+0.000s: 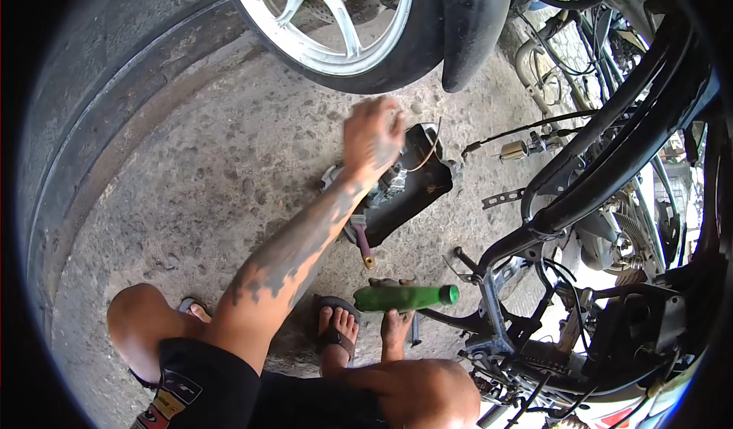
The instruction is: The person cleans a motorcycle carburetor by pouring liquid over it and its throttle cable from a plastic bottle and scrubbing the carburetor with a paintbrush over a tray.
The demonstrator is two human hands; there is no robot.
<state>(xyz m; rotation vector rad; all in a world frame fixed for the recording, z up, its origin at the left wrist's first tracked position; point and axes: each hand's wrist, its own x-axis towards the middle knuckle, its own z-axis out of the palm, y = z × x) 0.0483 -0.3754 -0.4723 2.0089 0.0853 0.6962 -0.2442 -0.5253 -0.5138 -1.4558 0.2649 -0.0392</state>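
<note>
My right hand (395,324) grips a green bottle (401,298) from below, beside my right knee. The bottle lies almost level, its narrower end to the right. My left hand (372,137) is stretched out over the near left part of a black tray (416,200), its fingers loosely bent and apart, with nothing visible in them. Under its wrist, a greasy metal part (395,179) sits in the tray, partly hidden by the arm. A thin brown tube or wire (429,150) curves over the tray. On the tray's near edge leans a paintbrush (362,240) with a purple handle.
A white-rimmed motorcycle wheel (347,51) and a dark mudguard (475,32) stand at the top. A stripped motorcycle frame (550,219) with hanging cables fills the right side. A dark curved rim (92,124) borders the rough concrete floor (191,177). My sandalled foot (337,330) is near the bottle.
</note>
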